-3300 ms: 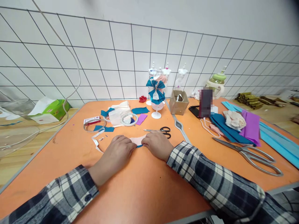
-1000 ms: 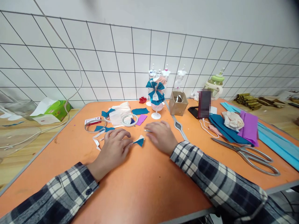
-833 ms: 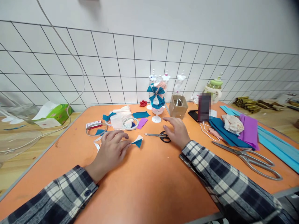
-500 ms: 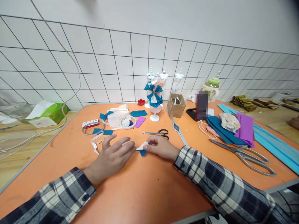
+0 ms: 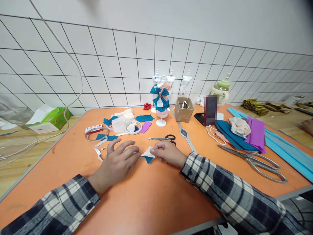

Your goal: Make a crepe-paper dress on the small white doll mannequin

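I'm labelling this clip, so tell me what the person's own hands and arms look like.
The left hand and the right hand are bare, with no glove, ring or watch showing. The left sleeve and right sleeve are long, in a plaid of grey, off-white and black or very dark blue. A dark round button shows on the left cuff, another on the right cuff.

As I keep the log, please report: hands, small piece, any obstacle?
Left hand pinching gathered end of teal-and-cream piece. Right hand pinching its spread edge. Small scissors just beyond, apart from piece.
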Available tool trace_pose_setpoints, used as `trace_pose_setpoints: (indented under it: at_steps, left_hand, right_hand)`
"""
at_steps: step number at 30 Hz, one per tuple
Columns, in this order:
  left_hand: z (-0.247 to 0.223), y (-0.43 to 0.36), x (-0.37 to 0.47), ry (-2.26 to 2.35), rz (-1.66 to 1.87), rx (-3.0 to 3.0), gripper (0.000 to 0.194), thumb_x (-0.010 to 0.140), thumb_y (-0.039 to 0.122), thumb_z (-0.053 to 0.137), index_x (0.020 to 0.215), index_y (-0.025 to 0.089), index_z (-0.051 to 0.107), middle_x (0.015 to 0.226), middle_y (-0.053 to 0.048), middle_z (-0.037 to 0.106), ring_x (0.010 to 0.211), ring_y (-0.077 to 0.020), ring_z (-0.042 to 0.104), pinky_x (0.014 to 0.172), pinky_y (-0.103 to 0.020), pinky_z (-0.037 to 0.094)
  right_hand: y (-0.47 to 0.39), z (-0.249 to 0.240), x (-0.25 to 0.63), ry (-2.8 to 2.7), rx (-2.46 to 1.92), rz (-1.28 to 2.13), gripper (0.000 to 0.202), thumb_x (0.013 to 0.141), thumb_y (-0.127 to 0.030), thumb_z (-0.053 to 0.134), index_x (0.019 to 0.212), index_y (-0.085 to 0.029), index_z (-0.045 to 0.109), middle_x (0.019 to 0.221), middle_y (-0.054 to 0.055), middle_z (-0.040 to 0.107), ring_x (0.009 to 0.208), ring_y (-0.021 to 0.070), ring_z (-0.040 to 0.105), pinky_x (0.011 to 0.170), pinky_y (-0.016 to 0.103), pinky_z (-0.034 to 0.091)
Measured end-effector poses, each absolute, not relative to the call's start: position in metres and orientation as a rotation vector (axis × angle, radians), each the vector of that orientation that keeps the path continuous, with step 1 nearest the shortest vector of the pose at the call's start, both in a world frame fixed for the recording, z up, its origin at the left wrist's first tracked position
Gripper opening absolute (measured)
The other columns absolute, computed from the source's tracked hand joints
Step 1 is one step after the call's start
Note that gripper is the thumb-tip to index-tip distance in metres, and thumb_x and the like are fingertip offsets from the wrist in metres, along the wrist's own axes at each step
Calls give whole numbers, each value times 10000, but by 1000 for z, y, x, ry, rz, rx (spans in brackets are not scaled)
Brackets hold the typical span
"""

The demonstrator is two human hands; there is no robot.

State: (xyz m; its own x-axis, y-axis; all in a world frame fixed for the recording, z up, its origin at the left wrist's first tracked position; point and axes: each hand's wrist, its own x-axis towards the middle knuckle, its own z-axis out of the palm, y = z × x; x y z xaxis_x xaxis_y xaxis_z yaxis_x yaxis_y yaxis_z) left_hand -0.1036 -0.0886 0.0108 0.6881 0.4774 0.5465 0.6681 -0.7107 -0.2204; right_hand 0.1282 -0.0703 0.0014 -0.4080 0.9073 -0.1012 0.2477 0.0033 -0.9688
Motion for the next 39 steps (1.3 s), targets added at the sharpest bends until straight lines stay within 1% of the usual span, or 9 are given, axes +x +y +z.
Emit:
trace_pose_setpoints:
  at_steps: [3, 5, 10, 11, 15, 21, 27, 34, 39]
  left_hand:
    - [10, -87, -105, -1002, -651, -2535, 227, 873, 102, 537, 954, 276, 658, 982, 25, 766, 1114, -272, 640, 1099, -574, 172]
    - [7, -84, -107, -1113, -658, -2581, 200, 900, 144, 523, 954, 274, 666, 1004, 18, 767, 1162, -286, 613, 1108, -604, 129]
    - [1, -73, -111, -1446, -677, -2734, 222, 954, 266, 472, 927, 261, 692, 991, -11, 771, 1146, -272, 622, 1119, -624, 95]
    - [1, -71, -112, -1490, -689, -2750, 232, 954, 279, 471, 902, 256, 696, 984, -14, 768, 1107, -259, 638, 1123, -617, 95]
    - [4, -70, -112, -1580, -732, -2754, 254, 942, 305, 474, 838, 243, 697, 911, -8, 750, 939, -217, 657, 1116, -598, 120]
    - [4, -71, -108, -1626, -716, -2758, 271, 930, 328, 471, 844, 251, 716, 814, -2, 720, 858, -220, 638, 1050, -573, 235]
    - [4, -71, -108, -1624, -744, -2796, 282, 917, 304, 472, 801, 223, 715, 766, -12, 705, 789, -202, 621, 974, -476, 345]
    - [3, -71, -107, -1632, -761, -2816, 298, 901, 313, 477, 763, 218, 722, 727, 2, 718, 730, -192, 643, 994, -479, 327]
    - [1, -73, -103, -1859, -908, -2840, 315, 861, 379, 492, 730, 196, 713, 734, -33, 727, 732, -219, 647, 694, -324, 449]
  right_hand:
    - [-67, -1, 129, -1628, -1195, 1463, 364, 859, -454, 558, 621, -199, 453, 489, -75, 440, 392, 67, 331, 412, 213, 242]
    - [-61, -1, 135, -1655, -1190, 1302, 326, 864, -455, 548, 675, -194, 498, 528, -68, 457, 436, 75, 365, 446, 213, 273]
    - [-32, 7, 188, -1824, -1436, 284, 261, 909, -395, 506, 879, -186, 660, 651, -18, 569, 597, 125, 504, 567, 243, 341]
    - [-26, 8, 201, -1832, -1454, 215, 256, 904, -375, 517, 879, -176, 675, 675, 1, 593, 628, 139, 519, 588, 257, 342]
    - [-16, 6, 226, -1945, -1424, 142, 220, 880, -299, 551, 825, -163, 714, 795, 55, 661, 750, 177, 558, 693, 291, 370]
    - [-29, 4, 199, -2378, -1341, -105, 237, 932, -287, 525, 954, -188, 739, 979, 71, 698, 947, 212, 564, 826, 332, 358]
    - [-28, 4, 206, -2446, -1504, -117, 195, 915, -304, 573, 966, -214, 738, 981, 65, 721, 989, 233, 576, 830, 363, 317]
    - [-22, -4, 205, -2439, -1532, -7, 187, 932, -272, 567, 943, -204, 740, 962, 80, 724, 957, 221, 602, 822, 336, 341]
    - [-18, -7, 206, -2277, -1579, 160, 158, 905, -214, 561, 875, -163, 708, 907, 91, 703, 865, 198, 618, 751, 295, 403]
